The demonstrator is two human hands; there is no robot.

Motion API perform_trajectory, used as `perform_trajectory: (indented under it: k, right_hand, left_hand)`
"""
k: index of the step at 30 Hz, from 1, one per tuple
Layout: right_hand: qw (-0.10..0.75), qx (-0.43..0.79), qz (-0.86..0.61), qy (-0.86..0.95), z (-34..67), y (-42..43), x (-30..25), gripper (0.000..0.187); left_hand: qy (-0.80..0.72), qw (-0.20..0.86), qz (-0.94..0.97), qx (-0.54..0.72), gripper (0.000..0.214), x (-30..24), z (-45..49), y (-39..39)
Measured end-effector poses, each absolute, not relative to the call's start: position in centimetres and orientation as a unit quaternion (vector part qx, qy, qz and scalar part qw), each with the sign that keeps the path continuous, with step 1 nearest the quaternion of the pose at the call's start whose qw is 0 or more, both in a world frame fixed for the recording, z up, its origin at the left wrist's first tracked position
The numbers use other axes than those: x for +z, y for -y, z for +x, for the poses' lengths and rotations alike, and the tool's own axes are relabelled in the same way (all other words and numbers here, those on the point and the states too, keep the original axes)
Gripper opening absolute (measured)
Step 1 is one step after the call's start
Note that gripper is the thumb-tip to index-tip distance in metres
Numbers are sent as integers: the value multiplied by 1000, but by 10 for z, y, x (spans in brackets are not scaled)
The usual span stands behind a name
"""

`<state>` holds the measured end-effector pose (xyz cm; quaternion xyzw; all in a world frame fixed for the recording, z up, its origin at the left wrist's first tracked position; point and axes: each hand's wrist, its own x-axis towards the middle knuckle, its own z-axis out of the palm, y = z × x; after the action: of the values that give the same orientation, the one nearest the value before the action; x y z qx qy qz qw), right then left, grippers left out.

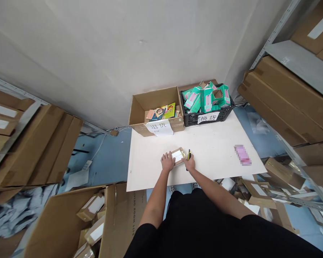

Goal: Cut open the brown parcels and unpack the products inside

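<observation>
A small cardboard box with a white label and shiny tape at its right end lies slightly tilted on the white table. At its left end, my left hand grips the box, fingers bent over that side. My right hand is closed around a yellow and black box cutter, held upright beside the taped end. Whether the blade touches the tape I cannot make out.
Behind stand an open carton of small packs and a black crate of green boxes. A pixelated pink item lies at the table's right. A large carton holds parcels at front left. Shelves flank both sides.
</observation>
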<state>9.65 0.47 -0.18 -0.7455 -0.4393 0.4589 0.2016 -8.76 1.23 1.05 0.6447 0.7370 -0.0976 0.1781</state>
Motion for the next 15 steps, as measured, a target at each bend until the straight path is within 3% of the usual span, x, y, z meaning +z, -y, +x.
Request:
perform_trajectory:
  k: [2, 5, 9, 15]
  right_hand:
    - [177, 438, -761, 445, 84, -29, 1, 61]
    - [140, 413, -767, 471, 76, -75, 16, 58]
    - [126, 478, -722, 483, 92, -117, 36, 58]
    - [141, 448, -721, 510, 129, -43, 21, 48]
  left_hand:
    - [-762, 165, 618, -102, 69, 10, -83, 3]
    - [-743, 227, 615, -130, 64, 14, -83, 22]
    - [-669, 266, 682, -129, 58, 22, -92, 33]
    - [-527, 197, 810, -165, 102, 28, -99, -11]
